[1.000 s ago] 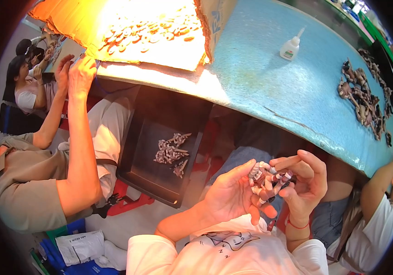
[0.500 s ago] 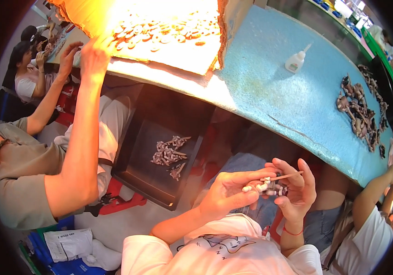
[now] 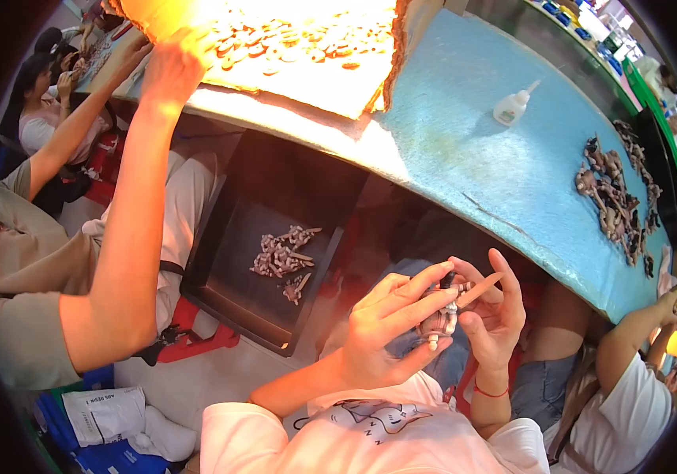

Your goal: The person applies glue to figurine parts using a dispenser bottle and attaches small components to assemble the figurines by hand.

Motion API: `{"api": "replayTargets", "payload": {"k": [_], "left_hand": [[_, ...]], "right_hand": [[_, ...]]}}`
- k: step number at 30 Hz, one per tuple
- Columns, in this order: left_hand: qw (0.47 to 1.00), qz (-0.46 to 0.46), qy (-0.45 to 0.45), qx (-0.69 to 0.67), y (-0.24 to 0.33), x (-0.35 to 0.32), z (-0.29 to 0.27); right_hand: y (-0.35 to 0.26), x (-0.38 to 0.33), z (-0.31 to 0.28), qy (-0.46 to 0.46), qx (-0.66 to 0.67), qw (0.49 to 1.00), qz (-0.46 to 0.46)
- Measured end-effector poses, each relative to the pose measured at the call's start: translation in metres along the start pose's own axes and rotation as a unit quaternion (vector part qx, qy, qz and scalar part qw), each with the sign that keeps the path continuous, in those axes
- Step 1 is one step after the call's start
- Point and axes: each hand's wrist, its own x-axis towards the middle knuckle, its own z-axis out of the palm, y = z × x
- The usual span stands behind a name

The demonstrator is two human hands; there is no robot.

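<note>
In front of my chest, my left hand [image 3: 378,328] grips a small toy figure [image 3: 438,322], brown and white with a dark tip at its top, between thumb and fingers. A flat tan blade-shaped piece [image 3: 479,291] sticks out from the figure to the right. My right hand [image 3: 496,328] is cupped round the figure's right side, its thumb and curled fingers at the figure and the tan piece; one finger points up. Partly hidden behind my fingers is the figure's middle. Similar figures [image 3: 281,254] lie in the black tray [image 3: 224,280] to the left.
A blue-topped table [image 3: 449,118] runs ahead, with a white dropper bottle [image 3: 510,108] and a pile of brown and black figures [image 3: 611,193]. Under bright light, a cardboard box [image 3: 315,83] holds many small parts. A co-worker's arm [image 3: 129,229] reaches into it; another person [image 3: 630,395] sits at right.
The figure has been turned more upright in my hands, and its tan piece now slants up to the right. The co-worker's hand at the box has shifted; the whole view moved slightly.
</note>
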Motion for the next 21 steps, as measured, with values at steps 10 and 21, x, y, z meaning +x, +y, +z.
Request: {"api": "replayTargets", "payload": {"k": [10,21], "left_hand": [[0.985,0.036,0.062,0.156,0.001,-0.008,-0.004],[0.983,-0.101,0.062,0.142,-0.029,-0.044,-0.027]], "right_hand": [[0.003,-0.001,0.013,-0.007,0.067,0.997,0.036],[0.023,-0.002,0.011,-0.002,0.002,0.986,0.164]]}}
